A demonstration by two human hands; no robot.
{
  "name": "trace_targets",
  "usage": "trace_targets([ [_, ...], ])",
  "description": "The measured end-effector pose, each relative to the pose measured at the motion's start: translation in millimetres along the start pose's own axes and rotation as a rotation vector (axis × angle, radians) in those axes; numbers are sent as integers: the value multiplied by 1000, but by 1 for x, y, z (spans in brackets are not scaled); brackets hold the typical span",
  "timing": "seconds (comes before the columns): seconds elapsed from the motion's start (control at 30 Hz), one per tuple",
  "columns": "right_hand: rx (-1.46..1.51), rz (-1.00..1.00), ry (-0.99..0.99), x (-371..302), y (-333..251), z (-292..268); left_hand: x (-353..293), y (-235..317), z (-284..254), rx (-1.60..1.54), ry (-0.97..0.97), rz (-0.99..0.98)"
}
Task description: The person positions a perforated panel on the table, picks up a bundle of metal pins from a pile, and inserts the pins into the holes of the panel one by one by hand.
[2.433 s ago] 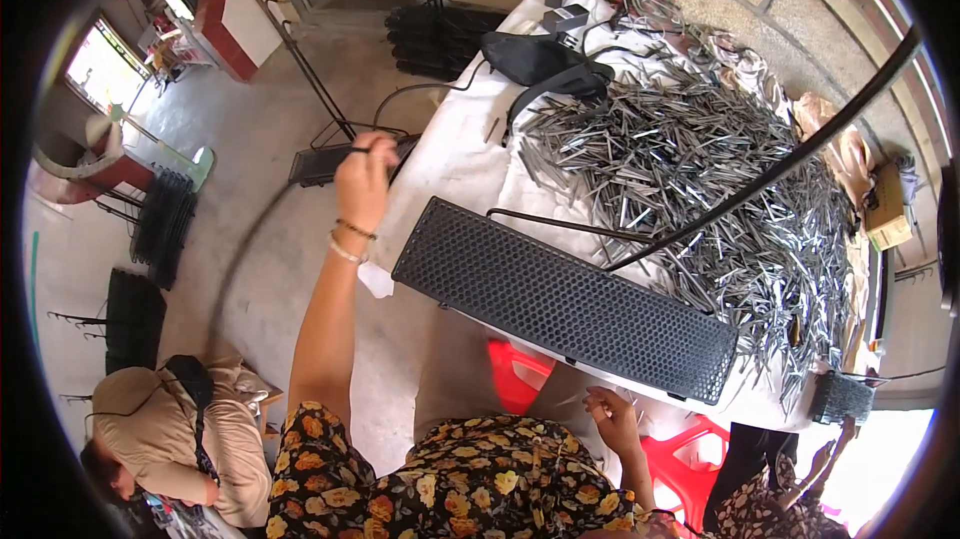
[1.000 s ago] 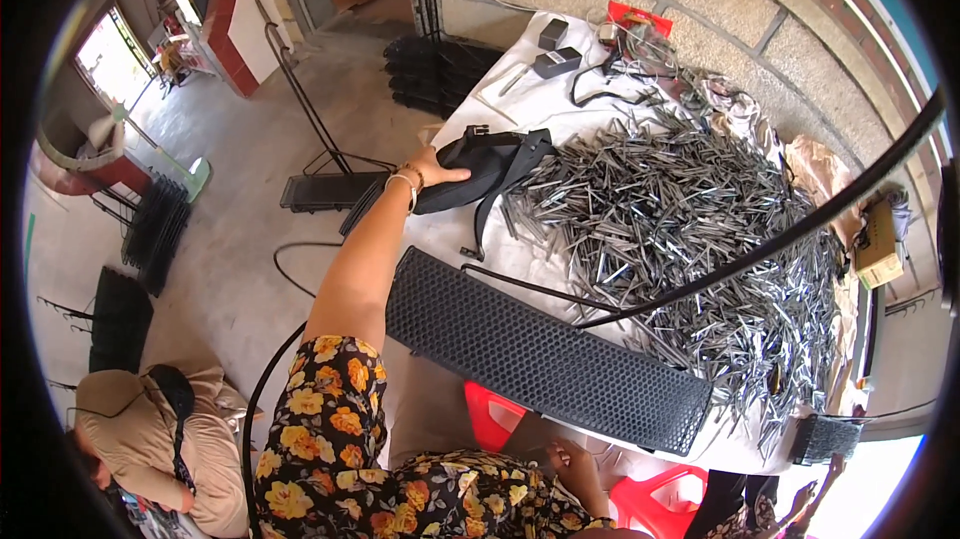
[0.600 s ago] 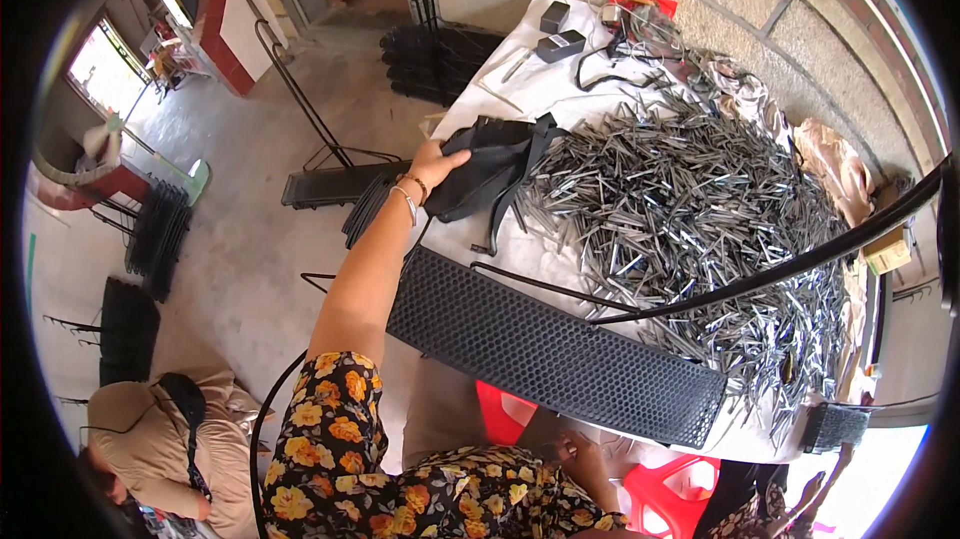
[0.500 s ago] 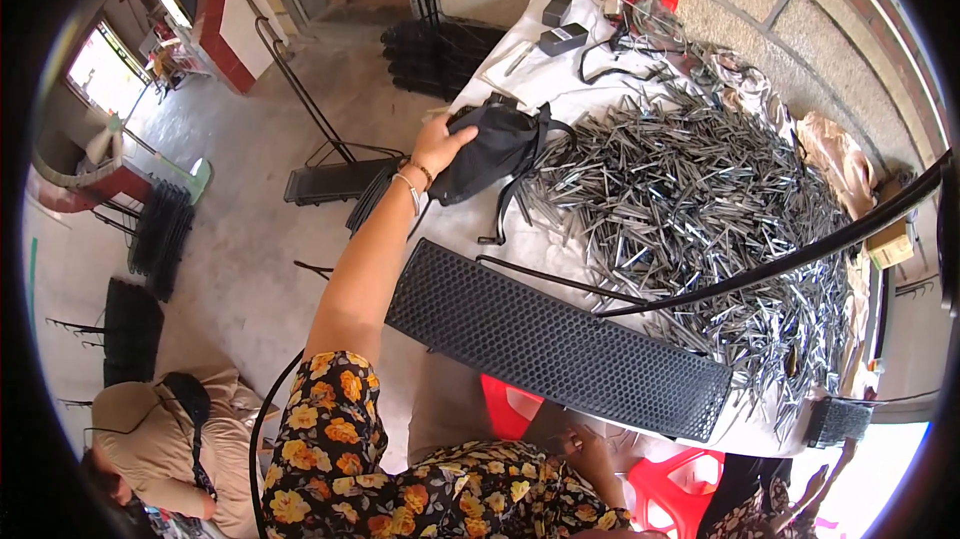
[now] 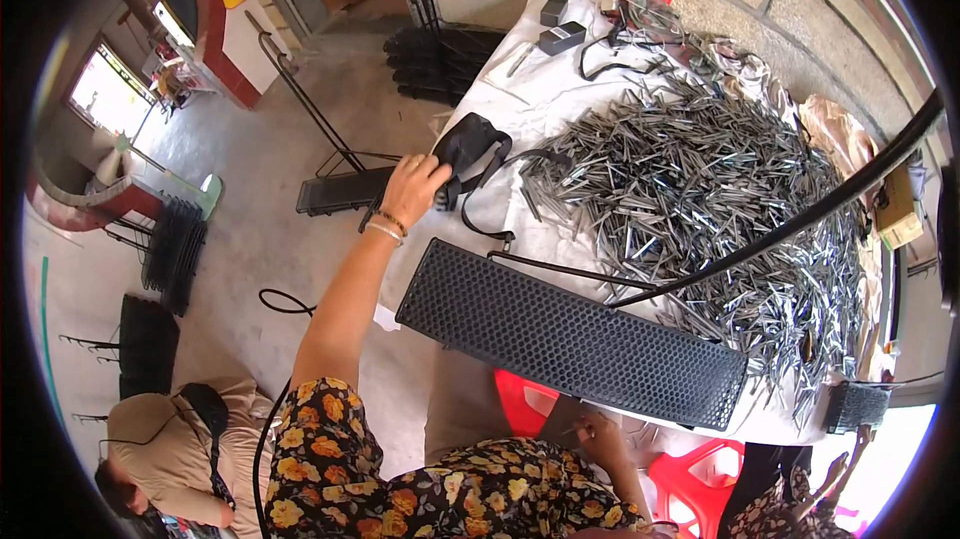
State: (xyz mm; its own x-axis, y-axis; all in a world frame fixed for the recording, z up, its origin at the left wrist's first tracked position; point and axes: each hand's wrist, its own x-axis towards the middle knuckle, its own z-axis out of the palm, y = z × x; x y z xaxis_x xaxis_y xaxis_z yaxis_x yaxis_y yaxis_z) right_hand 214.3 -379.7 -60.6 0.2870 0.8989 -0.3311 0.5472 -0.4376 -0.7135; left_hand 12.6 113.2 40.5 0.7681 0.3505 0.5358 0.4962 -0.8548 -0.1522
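Note:
My left hand (image 5: 412, 194) reaches out at the table's left edge, fingers curled at the near end of a black fabric bag (image 5: 470, 147) with a dangling strap. The bag lies partly slumped on the white cloth. Low in the picture, my right hand (image 5: 600, 436) is near my body, under the near edge of a black perforated tray (image 5: 570, 334). Its fingers are bent inward, and I cannot make out what is in them. The tray, long and honeycomb-holed, lies slanted between me and a large heap of thin dark metallic strips (image 5: 700, 179).
Two small dark boxes (image 5: 562, 37) sit at the table's far end. A thick black cable (image 5: 800, 229) crosses over the heap from the right. Red plastic stools (image 5: 695, 479) stand below the table. Another person (image 5: 170, 449) bends at the lower left, near stacked black racks (image 5: 175, 254).
My left hand has moved slightly left and down. The black bag has shifted left and changed shape, and its strap lies differently. My right hand stays low near my body.

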Motion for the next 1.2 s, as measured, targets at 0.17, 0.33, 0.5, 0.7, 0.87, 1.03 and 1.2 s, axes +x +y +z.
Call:
trace_targets([
  [0.17, 26, 12, 46, -2, -7, -3, -16, 7, -9, -219, -212, -38],
  [0.33, -87, -28, 25, 5, 10, 4, -2, 1, -12, -592, -334, -325],
  [0.5, -101, 26, 23, 11, 10, 4, 23, 22, -10, -727, -466, -686],
  [0.7, -148, -87, 51, 16, 10, 0, 49, 49, 31, -169, -429, -356],
  [0.87, -22, 46, -34, 19, 30, 10, 51, 13, 73, -490, -321, -455],
  [1.03, -53, 32, -4, 17, 32, 8, 73, 34, 75, -104, -323, -630],
  [1.2, -91, -34, 53, 22, 25, 7, 96, 59, 74, -197, -494, -196],
])
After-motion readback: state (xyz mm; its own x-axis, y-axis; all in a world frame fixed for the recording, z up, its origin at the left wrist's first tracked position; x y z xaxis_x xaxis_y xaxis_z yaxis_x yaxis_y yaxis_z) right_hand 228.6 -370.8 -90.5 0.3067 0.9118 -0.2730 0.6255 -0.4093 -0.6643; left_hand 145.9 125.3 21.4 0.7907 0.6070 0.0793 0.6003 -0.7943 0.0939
